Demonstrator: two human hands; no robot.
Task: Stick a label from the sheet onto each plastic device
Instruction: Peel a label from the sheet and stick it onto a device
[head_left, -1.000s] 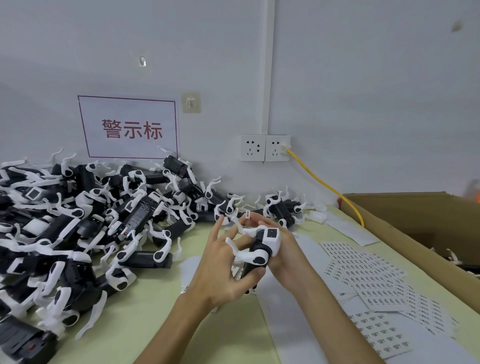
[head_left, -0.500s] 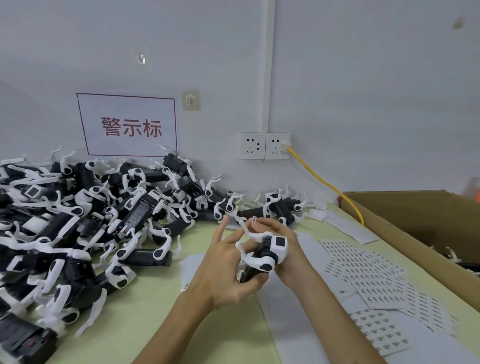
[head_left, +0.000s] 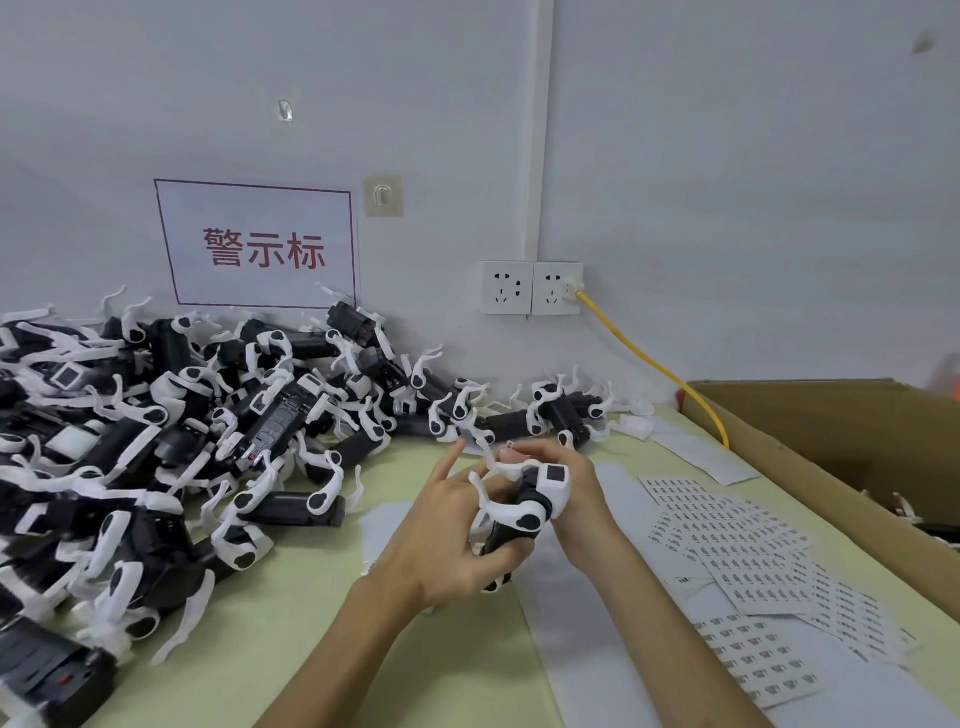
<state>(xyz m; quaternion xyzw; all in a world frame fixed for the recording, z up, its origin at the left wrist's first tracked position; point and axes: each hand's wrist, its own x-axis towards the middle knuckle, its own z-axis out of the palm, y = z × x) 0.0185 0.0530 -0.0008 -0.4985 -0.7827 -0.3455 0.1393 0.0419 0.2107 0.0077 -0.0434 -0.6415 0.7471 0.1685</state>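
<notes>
Since a big pile (head_left: 182, 441) of black and white devices covers the left half of the desk (head_left: 291, 623) right up to its far edge, I judge that this job has a long way to run. From my seat I cannot make out whether any in that pile already carry a label. Along the right edge stands a cardboard box (head_left: 831, 415) with a few white parts showing inside. I take it to be where finished ones go, though I cannot be sure. The sheets (head_left: 737, 545) lie fanned out near the right edge, between the box and the arms. Most of their rows look full, so plenty of labels remain

One device (head_left: 524, 512) is in work now, held above the middle of the desk, clear of its surface. The left hand (head_left: 447, 545) grips its black lower body, thumb curled across the front, while the forefinger points out straight and free. The right hand (head_left: 582, 493) curls round the white top from the right side, so both hands meet on the same device. A small white label (head_left: 509, 445) seems to sit on a right fingertip just above the device, not yet pressed on as far as I can tell, so I count this one as unfinished
</notes>
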